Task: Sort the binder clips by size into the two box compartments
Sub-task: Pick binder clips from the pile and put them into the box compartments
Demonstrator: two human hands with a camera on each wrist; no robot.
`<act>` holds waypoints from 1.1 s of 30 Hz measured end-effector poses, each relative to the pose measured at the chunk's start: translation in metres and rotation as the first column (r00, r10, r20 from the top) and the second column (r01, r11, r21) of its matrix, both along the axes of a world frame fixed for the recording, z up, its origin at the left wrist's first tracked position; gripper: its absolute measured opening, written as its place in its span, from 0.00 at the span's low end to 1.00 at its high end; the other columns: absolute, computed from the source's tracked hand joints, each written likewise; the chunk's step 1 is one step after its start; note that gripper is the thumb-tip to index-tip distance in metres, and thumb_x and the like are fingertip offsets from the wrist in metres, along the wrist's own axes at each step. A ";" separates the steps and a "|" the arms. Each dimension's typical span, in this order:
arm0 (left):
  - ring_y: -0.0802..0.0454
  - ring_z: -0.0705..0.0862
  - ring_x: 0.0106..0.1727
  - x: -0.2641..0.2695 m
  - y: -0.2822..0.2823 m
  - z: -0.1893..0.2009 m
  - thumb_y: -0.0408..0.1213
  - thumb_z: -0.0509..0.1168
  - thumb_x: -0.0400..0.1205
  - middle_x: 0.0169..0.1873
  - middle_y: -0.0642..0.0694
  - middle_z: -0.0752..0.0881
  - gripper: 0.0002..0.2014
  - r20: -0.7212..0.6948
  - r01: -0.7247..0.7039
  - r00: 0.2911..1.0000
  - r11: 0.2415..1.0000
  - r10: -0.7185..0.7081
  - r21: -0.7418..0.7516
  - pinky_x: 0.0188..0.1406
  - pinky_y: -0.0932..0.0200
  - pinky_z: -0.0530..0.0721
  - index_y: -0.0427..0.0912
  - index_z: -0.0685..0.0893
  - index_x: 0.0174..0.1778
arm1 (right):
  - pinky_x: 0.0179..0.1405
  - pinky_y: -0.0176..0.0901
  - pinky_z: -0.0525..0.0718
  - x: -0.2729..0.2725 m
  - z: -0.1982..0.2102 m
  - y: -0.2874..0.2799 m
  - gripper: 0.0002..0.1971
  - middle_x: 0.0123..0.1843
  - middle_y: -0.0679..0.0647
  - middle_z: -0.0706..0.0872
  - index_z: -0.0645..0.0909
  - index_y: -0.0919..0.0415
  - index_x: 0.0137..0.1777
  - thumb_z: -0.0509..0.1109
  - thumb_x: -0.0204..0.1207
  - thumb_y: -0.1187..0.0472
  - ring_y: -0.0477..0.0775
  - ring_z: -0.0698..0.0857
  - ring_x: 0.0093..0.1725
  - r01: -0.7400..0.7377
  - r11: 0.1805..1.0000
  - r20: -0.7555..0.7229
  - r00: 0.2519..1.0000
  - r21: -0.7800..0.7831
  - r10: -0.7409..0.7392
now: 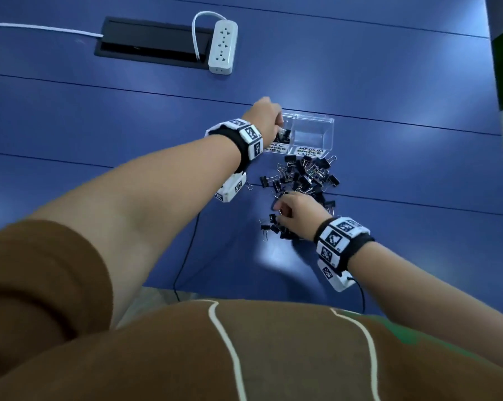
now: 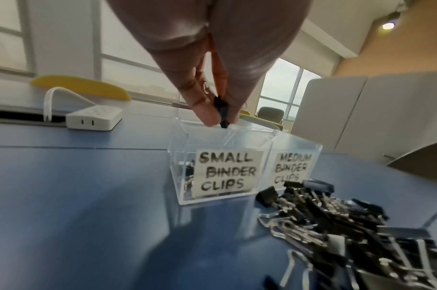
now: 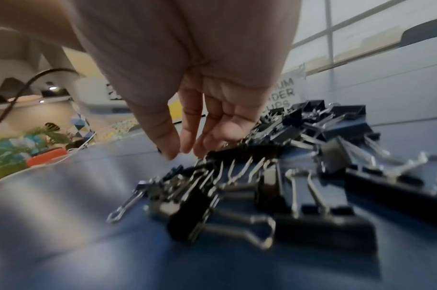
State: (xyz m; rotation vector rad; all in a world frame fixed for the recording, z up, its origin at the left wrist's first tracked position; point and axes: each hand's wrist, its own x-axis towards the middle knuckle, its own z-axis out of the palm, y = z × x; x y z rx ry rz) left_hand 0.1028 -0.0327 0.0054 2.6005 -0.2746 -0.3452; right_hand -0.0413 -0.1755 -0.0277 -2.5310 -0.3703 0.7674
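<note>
A clear two-compartment box (image 1: 327,123) (image 2: 177,176) stands on the blue table, labelled SMALL BINDER CLIPS on its left half and MEDIUM BINDER CLIPS on its right. My left hand (image 1: 266,115) (image 2: 218,115) hovers over the small compartment and pinches a small black binder clip (image 2: 222,113) between thumb and fingers. A few small clips (image 1: 283,136) (image 2: 189,176) lie inside that compartment. The pile of black binder clips (image 1: 305,176) (image 2: 336,221) (image 3: 274,186) spreads in front of the box. My right hand (image 1: 295,208) (image 3: 185,153) hangs over the pile's near end, fingers relaxed and pointing down, holding nothing.
A white power strip (image 1: 223,46) (image 2: 93,117) lies at the back beside a black cable hatch (image 1: 154,41). A thin black cable (image 1: 186,250) runs across the table near my body. The table's right edge (image 1: 497,111) is close to the box.
</note>
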 end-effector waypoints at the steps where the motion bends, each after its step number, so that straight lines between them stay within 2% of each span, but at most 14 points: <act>1: 0.41 0.83 0.55 0.004 -0.002 -0.002 0.31 0.64 0.81 0.59 0.38 0.79 0.06 -0.006 0.012 1.000 1.000 -0.012 0.028 0.51 0.57 0.78 0.37 0.85 0.51 | 0.57 0.48 0.82 -0.005 -0.004 0.002 0.12 0.54 0.55 0.82 0.82 0.59 0.58 0.69 0.75 0.59 0.52 0.79 0.49 0.005 1.000 -0.001 1.000 0.001 -0.005; 4: 0.41 0.81 0.59 0.006 -0.003 -0.008 0.33 0.65 0.81 0.61 0.39 0.79 0.12 -0.018 0.042 0.999 0.998 -0.041 0.048 0.58 0.52 0.79 0.39 0.81 0.60 | 0.62 0.52 0.81 -0.010 -0.016 0.010 0.14 0.59 0.56 0.80 0.81 0.58 0.59 0.69 0.74 0.57 0.58 0.80 0.59 0.034 0.999 0.002 0.999 -0.016 -0.034; 7: 0.43 0.77 0.66 -0.008 0.001 -0.008 0.34 0.65 0.80 0.64 0.42 0.80 0.17 0.035 0.085 0.996 0.996 -0.085 -0.002 0.66 0.48 0.77 0.42 0.78 0.66 | 0.59 0.55 0.82 -0.009 -0.020 0.013 0.10 0.56 0.59 0.79 0.81 0.61 0.53 0.68 0.74 0.59 0.61 0.79 0.59 0.027 0.999 0.037 0.999 -0.019 -0.027; 10: 0.42 0.76 0.63 -0.038 0.007 -0.013 0.33 0.66 0.77 0.59 0.41 0.81 0.15 0.090 0.114 0.990 0.992 -0.109 -0.052 0.66 0.48 0.76 0.42 0.80 0.61 | 0.55 0.52 0.81 -0.004 -0.018 0.012 0.07 0.52 0.61 0.80 0.79 0.65 0.47 0.70 0.72 0.63 0.62 0.80 0.53 0.061 0.997 0.050 0.997 0.041 -0.063; 13: 0.43 0.77 0.52 -0.081 0.015 -0.023 0.30 0.66 0.73 0.49 0.41 0.81 0.11 0.080 0.145 0.987 0.985 -0.137 -0.098 0.57 0.49 0.79 0.40 0.81 0.51 | 0.47 0.47 0.80 0.002 -0.013 0.008 0.05 0.44 0.58 0.81 0.77 0.63 0.41 0.71 0.70 0.65 0.57 0.79 0.43 0.190 0.975 0.057 0.979 0.120 -0.197; 15: 0.46 0.76 0.45 -0.113 0.021 -0.028 0.28 0.65 0.72 0.44 0.43 0.78 0.09 0.013 0.177 0.984 0.975 -0.176 -0.132 0.52 0.47 0.80 0.39 0.80 0.47 | 0.40 0.44 0.80 0.008 -0.011 -0.001 0.06 0.38 0.52 0.81 0.76 0.61 0.39 0.72 0.69 0.65 0.52 0.78 0.37 0.348 0.921 0.035 0.933 0.178 -0.359; 17: 0.49 0.76 0.43 -0.142 0.026 -0.032 0.29 0.65 0.71 0.44 0.48 0.75 0.10 -0.102 0.214 0.968 0.968 -0.228 -0.133 0.50 0.47 0.82 0.41 0.78 0.48 | 0.36 0.43 0.80 0.014 -0.010 -0.012 0.07 0.35 0.50 0.80 0.77 0.61 0.41 0.74 0.70 0.65 0.49 0.77 0.33 0.477 0.846 -0.025 0.874 0.240 -0.485; 19: 0.46 0.79 0.48 -0.163 0.029 -0.037 0.31 0.64 0.72 0.48 0.47 0.78 0.12 -0.183 0.275 0.939 0.955 -0.291 -0.107 0.49 0.47 0.83 0.42 0.77 0.51 | 0.35 0.43 0.81 0.017 -0.007 -0.024 0.07 0.34 0.49 0.79 0.78 0.61 0.49 0.71 0.72 0.66 0.48 0.78 0.32 0.586 0.739 -0.150 0.807 0.333 -0.572; 21: 0.45 0.79 0.55 -0.175 0.029 -0.041 0.31 0.63 0.74 0.54 0.44 0.79 0.14 -0.224 0.344 0.910 0.937 -0.349 -0.065 0.50 0.45 0.83 0.42 0.77 0.56 | 0.32 0.40 0.81 0.017 -0.004 -0.033 0.11 0.33 0.50 0.78 0.79 0.61 0.56 0.63 0.76 0.70 0.48 0.79 0.30 0.653 0.665 -0.268 0.757 0.363 -0.596; 22: 0.45 0.78 0.58 -0.178 0.029 -0.043 0.30 0.62 0.75 0.57 0.44 0.78 0.16 -0.245 0.370 0.897 0.928 -0.368 -0.043 0.51 0.44 0.83 0.42 0.77 0.58 | 0.30 0.39 0.81 0.016 -0.002 -0.036 0.12 0.32 0.51 0.78 0.80 0.61 0.54 0.59 0.76 0.71 0.49 0.79 0.29 0.674 0.645 -0.313 0.739 0.360 -0.597; 25: 0.43 0.76 0.61 -0.178 0.028 -0.048 0.28 0.61 0.78 0.60 0.44 0.77 0.16 -0.259 0.408 0.884 0.913 -0.390 0.021 0.54 0.42 0.82 0.42 0.76 0.62 | 0.26 0.41 0.78 0.008 -0.004 -0.042 0.12 0.29 0.53 0.79 0.79 0.58 0.38 0.57 0.73 0.72 0.55 0.77 0.31 0.713 0.608 -0.443 0.697 0.349 -0.563; 28: 0.43 0.75 0.61 -0.177 0.027 -0.051 0.32 0.62 0.80 0.60 0.45 0.79 0.14 -0.237 0.392 0.899 0.918 -0.368 0.062 0.54 0.43 0.81 0.42 0.75 0.62 | 0.25 0.41 0.75 -0.008 -0.008 -0.041 0.08 0.29 0.52 0.80 0.73 0.55 0.35 0.65 0.73 0.65 0.53 0.75 0.29 0.689 0.663 -0.474 0.707 0.293 -0.525; 31: 0.44 0.76 0.61 -0.177 0.028 -0.052 0.36 0.62 0.81 0.59 0.44 0.79 0.14 -0.218 0.399 0.903 0.911 -0.371 0.106 0.53 0.47 0.80 0.42 0.74 0.62 | 0.28 0.38 0.73 -0.024 -0.011 -0.039 0.10 0.29 0.48 0.78 0.72 0.55 0.36 0.71 0.73 0.58 0.48 0.73 0.27 0.489 0.854 -0.221 0.866 0.179 -0.449; 33: 0.43 0.77 0.59 -0.179 0.028 -0.053 0.38 0.63 0.80 0.57 0.43 0.77 0.14 -0.176 0.413 0.904 0.902 -0.390 0.122 0.49 0.48 0.81 0.42 0.74 0.61 | 0.31 0.39 0.73 -0.033 -0.012 -0.035 0.07 0.30 0.46 0.77 0.74 0.56 0.38 0.69 0.74 0.59 0.46 0.74 0.28 0.381 0.921 -0.091 0.923 0.078 -0.374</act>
